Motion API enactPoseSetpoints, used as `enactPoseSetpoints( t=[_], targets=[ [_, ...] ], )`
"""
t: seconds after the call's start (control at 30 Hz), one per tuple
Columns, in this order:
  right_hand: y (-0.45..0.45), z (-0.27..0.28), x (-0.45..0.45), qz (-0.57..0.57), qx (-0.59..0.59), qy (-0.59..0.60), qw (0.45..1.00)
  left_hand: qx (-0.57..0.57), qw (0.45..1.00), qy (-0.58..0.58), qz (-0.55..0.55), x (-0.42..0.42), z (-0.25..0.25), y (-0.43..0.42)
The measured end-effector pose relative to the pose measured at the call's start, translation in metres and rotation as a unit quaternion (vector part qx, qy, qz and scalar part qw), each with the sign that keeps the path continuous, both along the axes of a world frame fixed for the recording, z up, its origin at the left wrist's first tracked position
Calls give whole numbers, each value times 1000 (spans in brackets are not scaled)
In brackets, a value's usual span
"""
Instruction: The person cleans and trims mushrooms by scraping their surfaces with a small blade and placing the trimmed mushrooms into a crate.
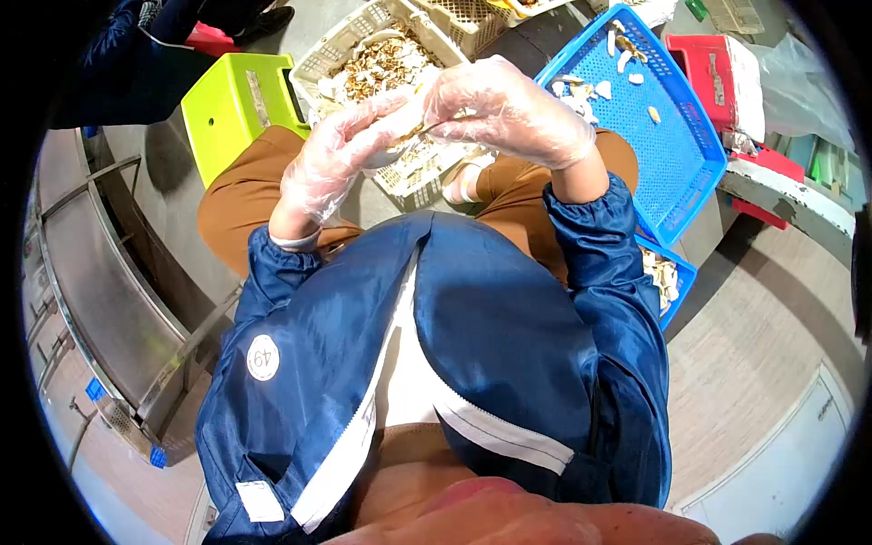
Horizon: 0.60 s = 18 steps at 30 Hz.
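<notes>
Both hands wear thin clear plastic gloves and meet in front of my chest. My left hand [331, 163] has its fingers bent towards the right. My right hand [513, 113] is curled over, its fingertips closed near those of the left. Between the fingertips is a small pale-and-brown piece [421, 131], mostly covered by the fingers; its kind is unclear. Just beyond and beneath the hands is a cream plastic crate [313, 64] holding brown scraps [386, 68] and white pieces [377, 38].
At right, a blue basket [677, 150] holds scattered white and brown pieces; a lower blue container [686, 277] holds more. A lime-green stool [218, 113] stands left, red stools [708, 77] right. A metal frame [109, 272] runs along the left. Another person's dark sleeve [118, 82] shows upper left.
</notes>
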State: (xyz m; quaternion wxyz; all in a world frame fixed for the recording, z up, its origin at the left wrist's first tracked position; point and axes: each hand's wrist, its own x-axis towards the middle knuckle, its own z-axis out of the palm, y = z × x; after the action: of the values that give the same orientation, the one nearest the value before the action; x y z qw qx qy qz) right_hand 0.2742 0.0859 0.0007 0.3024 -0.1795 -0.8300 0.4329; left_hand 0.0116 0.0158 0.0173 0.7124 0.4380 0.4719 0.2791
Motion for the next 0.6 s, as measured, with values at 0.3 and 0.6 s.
enactPoseSetpoints(
  t=[0.3,0.6],
  targets=[
    [-12,1,-5,-63,23,4,998,-25,999,-32,7,-1,3,0],
    [-29,6,-11,-170,156,4,973,-176,944,-223,167,2,-27,-6]
  ],
)
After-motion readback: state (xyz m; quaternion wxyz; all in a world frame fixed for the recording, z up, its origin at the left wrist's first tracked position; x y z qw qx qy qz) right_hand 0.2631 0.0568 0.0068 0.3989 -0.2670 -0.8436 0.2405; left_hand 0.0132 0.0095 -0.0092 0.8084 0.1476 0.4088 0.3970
